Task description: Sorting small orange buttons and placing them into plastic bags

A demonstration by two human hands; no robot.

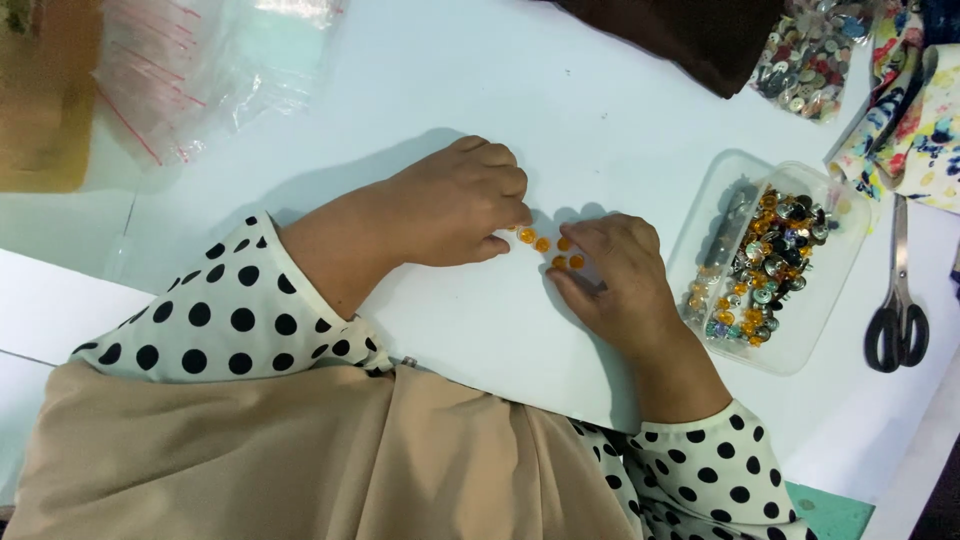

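Your white table carries crinkly clear bags, a clear tray of mixed buttons beside your right hand, and steel scissors. Your left hand pinches one small round orange button; right fingers curl loosely over the rest.

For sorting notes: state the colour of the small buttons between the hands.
Orange buttons, seen best in the head view.

Table: we work at a white table.
Between our hands: orange beads.
Right of our right hand: clear tray of mixed beads, then scissors.
Beyond our left hand: clear bags.
Far right: bead bag, printed cloth.
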